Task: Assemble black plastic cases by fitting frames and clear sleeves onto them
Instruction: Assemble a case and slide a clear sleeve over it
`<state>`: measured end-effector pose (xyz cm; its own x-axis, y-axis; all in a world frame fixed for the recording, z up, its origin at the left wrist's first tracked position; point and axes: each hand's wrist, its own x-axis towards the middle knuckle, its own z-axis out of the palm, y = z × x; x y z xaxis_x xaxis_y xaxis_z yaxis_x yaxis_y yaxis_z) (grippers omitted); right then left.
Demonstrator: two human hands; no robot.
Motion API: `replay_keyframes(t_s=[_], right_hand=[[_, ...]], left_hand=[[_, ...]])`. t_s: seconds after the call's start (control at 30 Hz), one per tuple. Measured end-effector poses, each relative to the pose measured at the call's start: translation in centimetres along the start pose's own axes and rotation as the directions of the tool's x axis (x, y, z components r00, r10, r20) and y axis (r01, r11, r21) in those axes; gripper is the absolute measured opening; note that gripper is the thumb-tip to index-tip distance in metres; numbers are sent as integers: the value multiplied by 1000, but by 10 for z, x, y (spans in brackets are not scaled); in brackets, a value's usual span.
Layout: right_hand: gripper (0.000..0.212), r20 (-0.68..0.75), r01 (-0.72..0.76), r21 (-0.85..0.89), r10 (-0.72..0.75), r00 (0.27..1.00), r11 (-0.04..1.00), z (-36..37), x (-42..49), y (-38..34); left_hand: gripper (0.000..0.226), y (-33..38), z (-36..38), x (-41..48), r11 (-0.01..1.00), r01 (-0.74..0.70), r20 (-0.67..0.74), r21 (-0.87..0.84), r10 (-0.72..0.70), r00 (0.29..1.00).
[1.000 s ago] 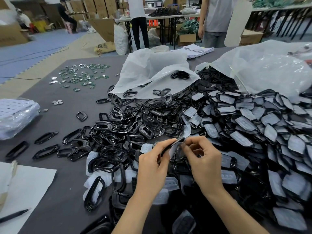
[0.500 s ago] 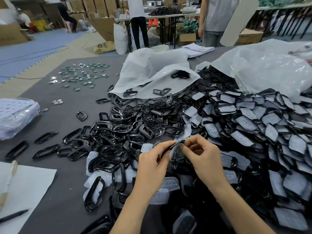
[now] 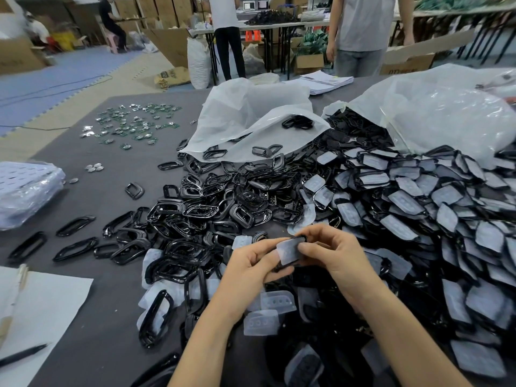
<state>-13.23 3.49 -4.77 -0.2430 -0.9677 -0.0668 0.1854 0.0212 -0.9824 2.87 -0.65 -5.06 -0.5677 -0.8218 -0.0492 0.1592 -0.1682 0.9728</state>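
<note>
Lying leftmost on the table (image 3: 106,174): loose black frames (image 3: 195,216). Left grip (image 3: 248,265), fingers curled, pinches the left edge of one black case (image 3: 291,251) in a clear sleeve; right grip (image 3: 339,261) pinches its right edge, above the pile. Rightward: heap of sleeved cases (image 3: 418,208).

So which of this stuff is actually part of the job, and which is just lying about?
In the job: the case held by left hand and right hand; black frames; clear sleeves; sleeved cases.
Lying about: pen; white paper; circuit boards; wrapped bundle.
</note>
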Motion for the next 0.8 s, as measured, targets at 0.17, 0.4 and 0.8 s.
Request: replay_keyframes(t_s=[0.17, 0.4, 0.8], right_hand=[[29, -13, 28, -119, -30, 999, 993, -1, 1, 0], [25, -10, 24, -145, -25, 1000, 989, -1, 1, 2], [15, -40, 50, -76, -53, 998, 996, 3, 2, 5]], left_hand=[[29, 1, 2, -1, 999, 0, -22, -35, -1, 1000], [25, -5, 5, 3, 996, 21, -108, 90, -11, 994], [32, -7, 6, 2, 992, -1, -90, 127, 12, 996]])
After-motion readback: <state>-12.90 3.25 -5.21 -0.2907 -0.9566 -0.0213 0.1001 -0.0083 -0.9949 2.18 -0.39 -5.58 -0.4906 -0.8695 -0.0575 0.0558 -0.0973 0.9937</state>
